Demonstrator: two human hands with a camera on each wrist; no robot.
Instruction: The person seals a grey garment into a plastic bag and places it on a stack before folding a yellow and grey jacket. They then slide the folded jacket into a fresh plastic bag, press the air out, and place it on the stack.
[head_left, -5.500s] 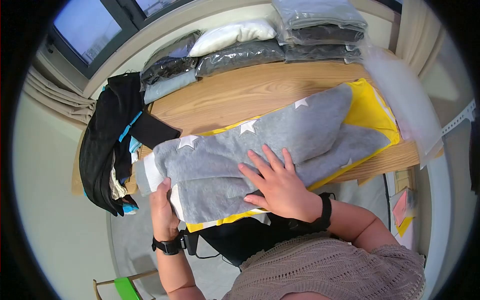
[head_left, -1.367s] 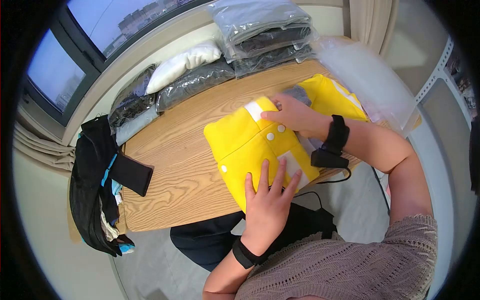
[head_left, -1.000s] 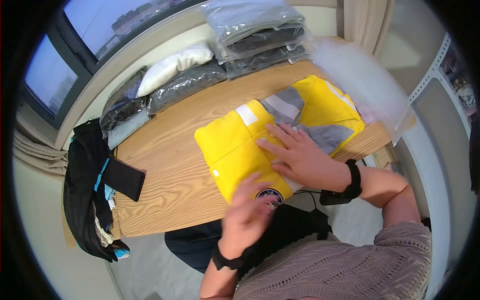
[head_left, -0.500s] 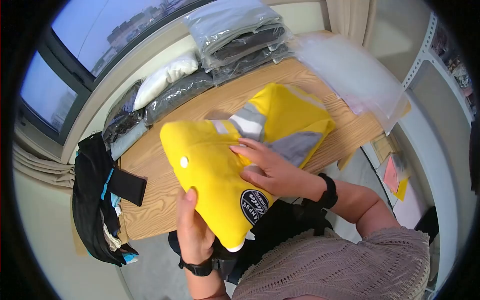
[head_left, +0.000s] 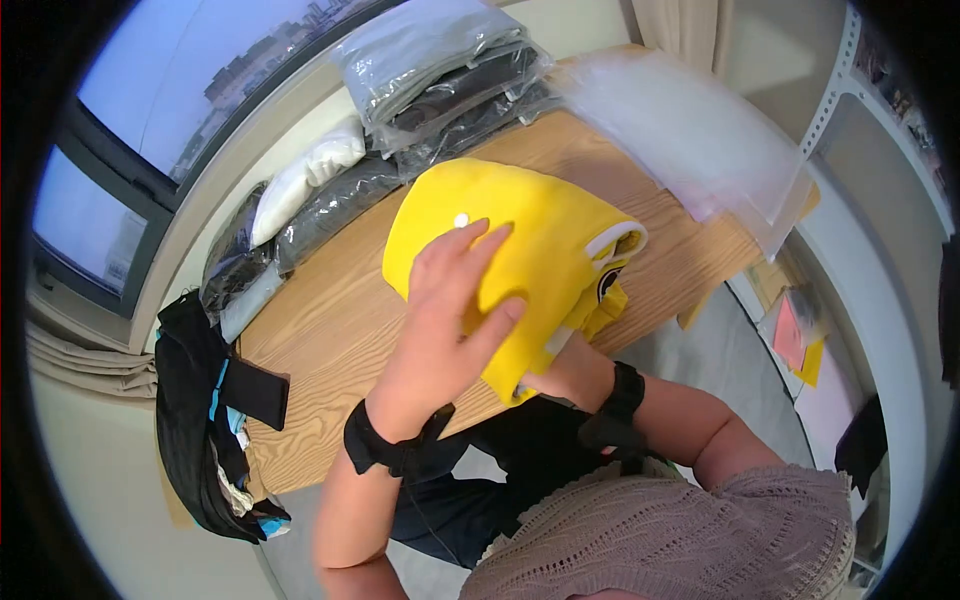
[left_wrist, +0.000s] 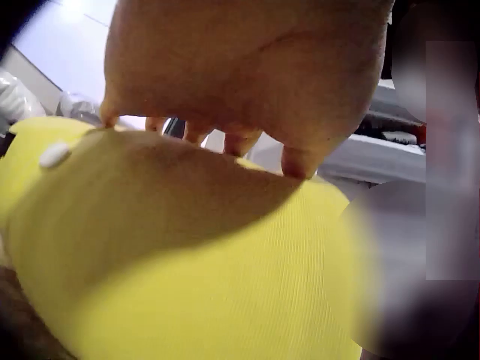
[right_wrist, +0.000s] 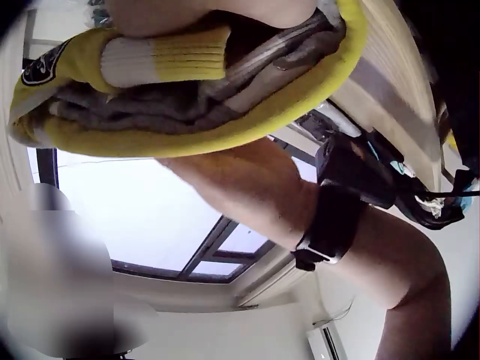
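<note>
A yellow jacket [head_left: 545,240] with white snap buttons, grey lining and a dark round badge is folded into a bundle over the table. My left hand [head_left: 440,310] rests on top of it with straight, spread fingers, the thumb apart. In the left wrist view, its fingertips lie along the far side of the yellow cloth. My right hand [head_left: 575,375] is at the bundle's near lower edge, tucked into the fold with its fingers hidden. In the right wrist view, the fold gapes around that hand, showing a white-and-yellow ribbed cuff [right_wrist: 165,60] and the grey lining [right_wrist: 142,109].
The wooden table [head_left: 340,345] extends left of the jacket. Bagged clothes [head_left: 440,75] and a white bag [head_left: 310,180] line the window side. Clear plastic bags [head_left: 690,140] lie at the right end, and black clothing [head_left: 190,430] hangs over the left end.
The jacket's left part has been turned over onto the right part, covering the grey-and-white section. My left hand has moved from the lower left edge to the top; my right hand is now under the fold.
</note>
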